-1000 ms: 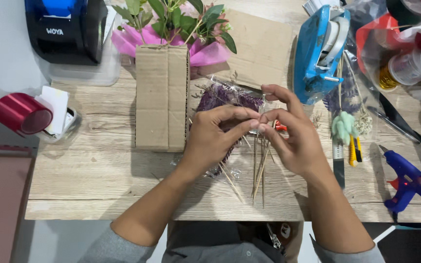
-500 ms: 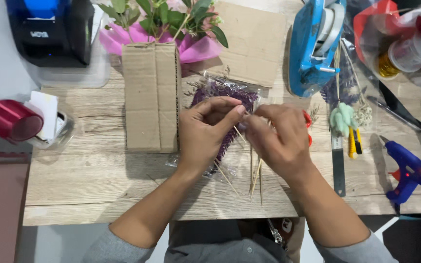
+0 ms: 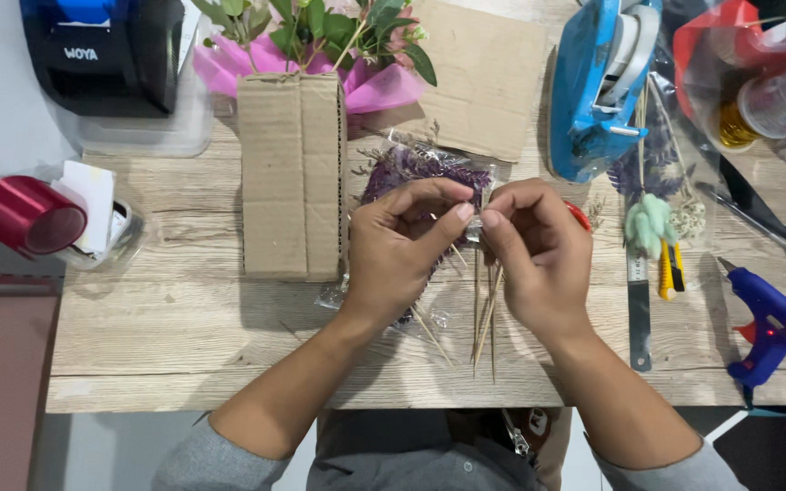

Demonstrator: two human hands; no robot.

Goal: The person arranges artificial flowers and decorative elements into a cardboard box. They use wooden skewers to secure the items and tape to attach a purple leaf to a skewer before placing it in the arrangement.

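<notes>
Right over the middle of the desk [image 3: 184, 355], my left hand [image 3: 402, 250] and right hand [image 3: 539, 255] are meeting fingertip to fingertip, both pinching the top end of a little bundle of thin wooden sticks [image 3: 484, 314]. The sticks hang down toward me and fan out a bit at the near ends, and one more stick pokes out at an angle under my left palm. Underneath my hands there's a clear plastic bag of dried purple flowers [image 3: 411, 168] lying flat on the wood, partly hidden by my left hand. Just left of that sits a folded piece of cardboard [image 3: 291, 173], standing lengthwise, and behind it, at the far edge, is a bouquet in pink wrapping [image 3: 320, 45]. Off to the far right there's a blue tape dispenser [image 3: 598, 86], then nearer a yellow utility knife [image 3: 668, 268] and a metal ruler [image 3: 639, 309], and a blue glue gun [image 3: 770, 327] at the right edge. On the left end, a roll of shiny red ribbon [image 3: 25, 216] sits well apart from everything I'm touching.
</notes>
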